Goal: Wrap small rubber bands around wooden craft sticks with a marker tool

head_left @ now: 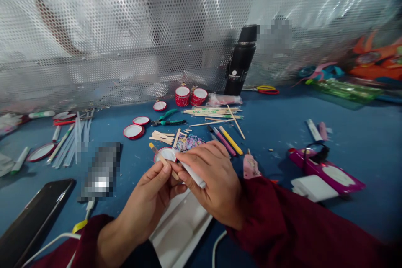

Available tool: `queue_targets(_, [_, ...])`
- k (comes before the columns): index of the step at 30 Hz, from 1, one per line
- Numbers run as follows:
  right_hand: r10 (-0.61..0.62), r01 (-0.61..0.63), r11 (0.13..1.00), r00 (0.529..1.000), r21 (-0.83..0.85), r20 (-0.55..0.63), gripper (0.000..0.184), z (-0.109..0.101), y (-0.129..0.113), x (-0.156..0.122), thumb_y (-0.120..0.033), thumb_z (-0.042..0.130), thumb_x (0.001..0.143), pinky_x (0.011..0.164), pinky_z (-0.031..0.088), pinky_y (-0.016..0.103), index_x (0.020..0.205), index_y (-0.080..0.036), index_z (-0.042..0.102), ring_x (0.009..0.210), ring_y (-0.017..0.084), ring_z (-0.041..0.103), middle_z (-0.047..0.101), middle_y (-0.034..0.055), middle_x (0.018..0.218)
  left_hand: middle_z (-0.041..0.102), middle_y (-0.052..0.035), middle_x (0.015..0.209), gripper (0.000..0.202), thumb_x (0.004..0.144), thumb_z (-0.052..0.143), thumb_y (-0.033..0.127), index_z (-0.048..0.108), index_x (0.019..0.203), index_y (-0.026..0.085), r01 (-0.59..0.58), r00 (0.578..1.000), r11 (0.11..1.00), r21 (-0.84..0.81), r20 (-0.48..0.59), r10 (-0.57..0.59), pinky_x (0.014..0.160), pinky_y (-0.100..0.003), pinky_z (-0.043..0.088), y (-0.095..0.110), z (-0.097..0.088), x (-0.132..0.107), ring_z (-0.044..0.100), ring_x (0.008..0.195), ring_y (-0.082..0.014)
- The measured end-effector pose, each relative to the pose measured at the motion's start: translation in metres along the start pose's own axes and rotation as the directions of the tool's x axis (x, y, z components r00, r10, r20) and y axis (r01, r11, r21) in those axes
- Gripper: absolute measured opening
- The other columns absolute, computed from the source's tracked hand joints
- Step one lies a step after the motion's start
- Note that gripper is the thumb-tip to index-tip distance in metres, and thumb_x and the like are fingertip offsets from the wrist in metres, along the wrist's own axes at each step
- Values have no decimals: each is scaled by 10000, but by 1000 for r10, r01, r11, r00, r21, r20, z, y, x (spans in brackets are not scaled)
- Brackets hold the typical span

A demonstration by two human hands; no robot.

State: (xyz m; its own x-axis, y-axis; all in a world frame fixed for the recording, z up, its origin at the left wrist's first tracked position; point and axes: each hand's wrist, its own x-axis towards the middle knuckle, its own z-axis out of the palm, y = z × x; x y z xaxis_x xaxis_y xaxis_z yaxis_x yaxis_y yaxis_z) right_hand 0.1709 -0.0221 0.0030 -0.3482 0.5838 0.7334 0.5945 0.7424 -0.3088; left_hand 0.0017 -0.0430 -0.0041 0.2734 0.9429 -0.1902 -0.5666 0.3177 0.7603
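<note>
My left hand is closed around a wooden craft stick, pinched between thumb and fingers. The stick's far end is coloured yellow-orange. My right hand grips a white marker, its tip hidden behind the fingers close to the stick. Both hands meet in front of my chest, over a white sheet. Just beyond them lies a round white lid with a red rim. Pink, yellow and dark markers rest past my right hand, beside a heap of coloured threads.
More craft sticks, green-handled pliers and bamboo skewers lie farther back. A black bottle stands against the perforated metal panel. Phones and a cable are at left, a glue gun and a white adapter at right.
</note>
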Motion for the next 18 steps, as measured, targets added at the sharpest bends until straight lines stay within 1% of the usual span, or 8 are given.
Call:
queue_targets(3, [7,-7,1000,998,-5,62,353,2,-1,-3,-328,555,984,1009,399,458,1315,-235,638,1088,245,616,721,81,1162,672,-37,818,184,852,765,325,746,886,145,3,1000,1000,-13,-27,-4,773,-245,569,2,0,1,642,762,-114])
queue_targets(5, [0,-2,1000,996,19,88,427,3,-1,-6,-334,560,970,1064,387,486,1380,-219,591,1157,265,597,701,101,1215,670,-36,807,194,840,775,320,758,900,136,14,999,1000,-12,-48,-14,728,-227,563,2,0,2,632,725,-105])
queue_targets(8, [-17,9,998,992,62,122,577,4,-1,-9,-300,606,894,1133,360,533,1448,-166,513,1231,291,567,665,129,1282,666,-32,795,187,821,793,301,766,889,128,32,996,999,-6,-79,-32,659,-196,535,3,-1,3,614,696,-95])
queue_targets(10, [-34,21,996,986,82,162,669,1,-1,-9,-231,608,825,1163,342,545,1474,-144,470,1274,293,550,638,139,1333,669,-32,801,183,818,796,300,767,870,127,35,995,999,3,-97,-35,674,-195,536,4,-1,3,613,710,-96])
queue_targets(12, [-43,27,997,975,78,217,748,-7,0,-6,-194,604,775,1183,325,554,1499,-136,428,1322,298,526,601,150,1399,679,-38,823,192,833,783,318,769,866,129,44,994,999,21,-102,-41,693,-192,533,5,-1,2,621,735,-98])
queue_targets(14, [-27,20,999,962,28,272,805,-19,2,-2,-208,633,765,1192,312,575,1527,-136,385,1382,319,483,546,167,1473,690,-48,833,215,842,773,343,773,874,130,72,994,996,45,-88,-68,683,-178,518,6,0,1,631,753,-103])
queue_targets(16, [-21,36,999,937,-36,347,822,-33,6,3,-286,701,781,1186,320,592,1535,-180,390,1409,340,460,505,160,1521,695,-56,824,240,824,789,360,777,868,125,96,993,993,65,-72,-91,665,-170,505,7,1,0,627,738,-102])
queue_targets(18, [-59,86,995,918,-52,392,848,-48,13,9,-385,750,788,1157,373,571,1538,-204,398,1393,341,486,522,155,1511,693,-59,819,261,794,813,370,779,853,118,86,995,993,78,-65,-81,659,-173,503,7,1,0,608,705,-94])
